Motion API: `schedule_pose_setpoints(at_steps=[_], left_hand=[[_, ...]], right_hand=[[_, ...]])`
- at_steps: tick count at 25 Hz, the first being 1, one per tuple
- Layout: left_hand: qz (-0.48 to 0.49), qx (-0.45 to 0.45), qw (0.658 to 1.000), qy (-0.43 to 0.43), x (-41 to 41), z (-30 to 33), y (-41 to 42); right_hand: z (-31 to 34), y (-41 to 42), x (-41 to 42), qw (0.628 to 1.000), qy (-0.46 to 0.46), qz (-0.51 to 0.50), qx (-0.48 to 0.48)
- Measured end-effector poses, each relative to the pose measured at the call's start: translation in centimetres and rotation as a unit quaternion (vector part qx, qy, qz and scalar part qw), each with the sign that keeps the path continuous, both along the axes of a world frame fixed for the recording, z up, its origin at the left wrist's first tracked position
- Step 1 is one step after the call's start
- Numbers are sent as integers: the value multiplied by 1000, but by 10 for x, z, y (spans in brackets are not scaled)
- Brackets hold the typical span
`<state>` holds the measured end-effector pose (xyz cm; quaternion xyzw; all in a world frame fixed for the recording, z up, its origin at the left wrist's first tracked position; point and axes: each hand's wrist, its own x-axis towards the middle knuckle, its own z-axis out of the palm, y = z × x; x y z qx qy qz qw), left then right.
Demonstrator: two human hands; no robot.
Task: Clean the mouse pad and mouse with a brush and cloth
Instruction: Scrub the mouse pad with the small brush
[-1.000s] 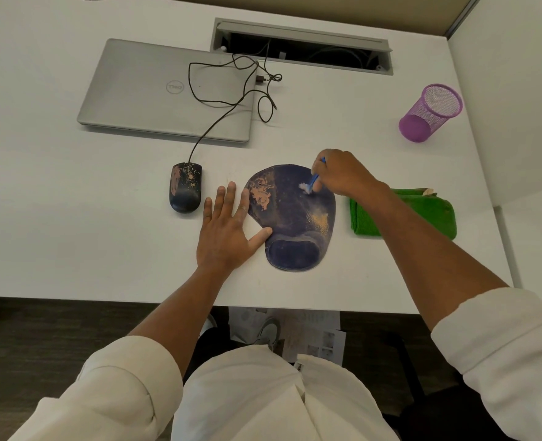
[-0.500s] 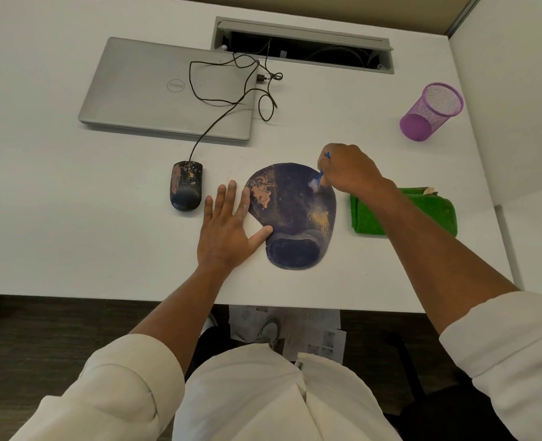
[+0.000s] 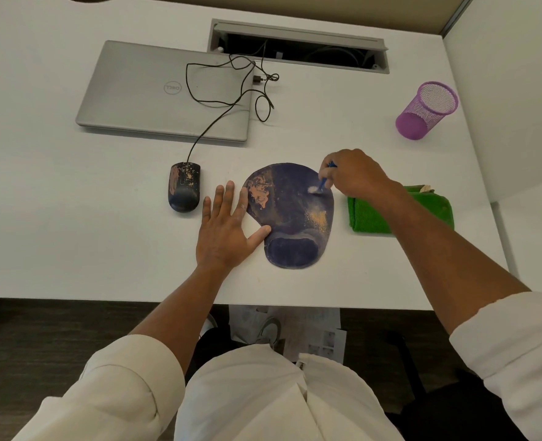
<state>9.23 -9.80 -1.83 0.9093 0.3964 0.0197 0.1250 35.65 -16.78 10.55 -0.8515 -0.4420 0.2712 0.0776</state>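
Note:
A dark blue mouse pad [image 3: 290, 214] with a wrist rest lies in the middle of the white desk, smeared with orange-tan dirt at its upper left and right side. My right hand [image 3: 355, 175] grips a small blue brush [image 3: 322, 184], whose white bristles touch the pad's upper right edge. My left hand [image 3: 228, 224] lies flat on the desk with straight fingers, its thumb and forefinger on the pad's left edge. A dirty black wired mouse [image 3: 183, 190] sits left of my left hand. A folded green cloth [image 3: 371, 216] lies right of the pad, partly under my right forearm.
A closed silver laptop [image 3: 155, 93] lies at the back left with the mouse cable [image 3: 228, 97] looped over it. A cable tray opening [image 3: 298, 47] is at the back. A purple mesh cup [image 3: 428, 109] stands at the back right. A white partition [image 3: 518, 90] borders the right side.
My right hand has carried the brush from the pad's upper middle toward its upper right edge. My left hand, the pad and the mouse stay in place.

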Motion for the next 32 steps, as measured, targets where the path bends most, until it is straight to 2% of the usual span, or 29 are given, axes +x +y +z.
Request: schedule_pose_setpoints(at_steps=[2, 3, 6, 8, 13, 18, 20, 23, 25, 28, 30, 32], left_hand=[[0, 1, 1000, -1, 0, -1, 0], [0, 2, 1000, -2, 0, -1, 0], [0, 3, 1000, -2, 0, -1, 0], [-1, -2, 1000, -3, 0, 0, 0], [2, -4, 1000, 0, -1, 1, -1], [-1, -5, 1000, -15, -1, 0, 0], [0, -4, 1000, -17, -1, 0, 0], [1, 2, 1000, -10, -1, -2, 0], [0, 1, 1000, -11, -1, -2, 0], [-1, -5, 1000, -15, -1, -1, 0], [-2, -3, 1000, -11, -1, 0, 0], [-1, -1, 1000, -8, 0, 0, -1]], right_hand=[[2, -6, 4, 998, 4, 23, -55], [4, -7, 5, 999, 8, 21, -48], [4, -10, -8, 998, 24, -4, 55], [-3, -13, -21, 997, 29, 10, 74], [-8, -28, -17, 999, -21, 20, -14], [-3, -18, -28, 997, 16, 16, 78], [-8, -21, -35, 998, 2, 38, 40], [-10, -31, -30, 992, -86, 74, -58], [-5, -28, -30, 995, -77, 58, -20], [-3, -18, -46, 997, -3, 49, 65], [-7, -22, -52, 997, -17, 75, 20], [-7, -31, -44, 990, -89, 98, -58]])
